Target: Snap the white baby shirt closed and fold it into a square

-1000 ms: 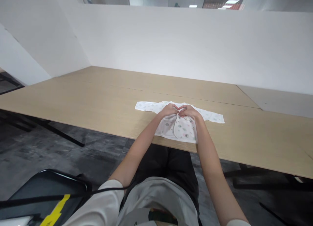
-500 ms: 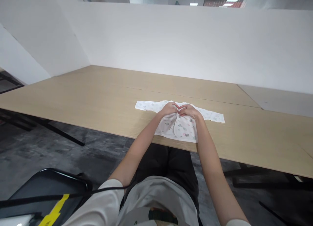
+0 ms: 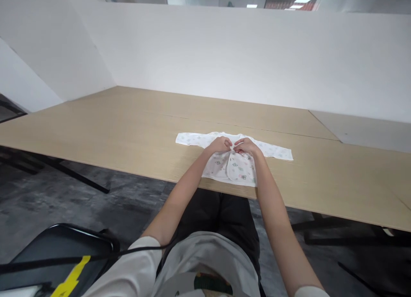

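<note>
Under left grip (image 3: 221,144) and right grip (image 3: 245,145): patterned shirt (image 3: 240,170), touched mid-front.

No wording is legible on the yellow tag (image 3: 69,282) at the black cable (image 3: 141,249). The white garment (image 3: 237,172) bears small printed motifs, its lettering, if any, too small to read; a reddish panel (image 3: 275,2) at the top of the view is likewise unreadable.
</note>
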Action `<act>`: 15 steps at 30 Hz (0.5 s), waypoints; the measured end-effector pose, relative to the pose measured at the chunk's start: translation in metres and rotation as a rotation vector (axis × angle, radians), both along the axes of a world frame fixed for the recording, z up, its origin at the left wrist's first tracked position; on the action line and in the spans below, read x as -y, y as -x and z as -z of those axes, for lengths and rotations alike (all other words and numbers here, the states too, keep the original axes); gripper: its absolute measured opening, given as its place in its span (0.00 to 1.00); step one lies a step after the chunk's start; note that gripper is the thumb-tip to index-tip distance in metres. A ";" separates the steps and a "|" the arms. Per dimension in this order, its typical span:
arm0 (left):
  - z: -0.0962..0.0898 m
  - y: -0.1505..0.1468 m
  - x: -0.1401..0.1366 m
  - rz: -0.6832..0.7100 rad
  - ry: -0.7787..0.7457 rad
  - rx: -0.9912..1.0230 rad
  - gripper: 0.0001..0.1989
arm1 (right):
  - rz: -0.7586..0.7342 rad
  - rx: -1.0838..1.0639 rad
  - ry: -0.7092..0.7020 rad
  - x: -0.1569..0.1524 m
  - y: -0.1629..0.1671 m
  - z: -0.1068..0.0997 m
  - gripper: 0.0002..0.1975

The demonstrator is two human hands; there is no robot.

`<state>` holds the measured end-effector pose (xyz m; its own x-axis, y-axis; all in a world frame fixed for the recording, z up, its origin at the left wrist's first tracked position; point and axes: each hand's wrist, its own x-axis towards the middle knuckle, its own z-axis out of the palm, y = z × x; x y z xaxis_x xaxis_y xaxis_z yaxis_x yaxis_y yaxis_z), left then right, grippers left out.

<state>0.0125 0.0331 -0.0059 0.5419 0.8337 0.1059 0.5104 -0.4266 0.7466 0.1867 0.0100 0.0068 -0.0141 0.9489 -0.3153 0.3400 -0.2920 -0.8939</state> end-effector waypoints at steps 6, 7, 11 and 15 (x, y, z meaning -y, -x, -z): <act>-0.001 0.002 0.002 0.015 -0.047 -0.112 0.13 | -0.048 0.178 -0.042 0.001 0.003 -0.001 0.11; -0.002 0.002 0.004 0.017 -0.057 -0.123 0.13 | -0.057 0.205 -0.044 0.001 0.004 -0.002 0.11; -0.016 0.005 0.008 0.019 -0.081 -0.108 0.12 | -0.039 0.198 -0.148 0.013 0.001 -0.026 0.08; -0.060 0.029 0.019 -0.142 -0.170 0.285 0.12 | 0.127 0.000 -0.551 0.056 -0.032 -0.075 0.06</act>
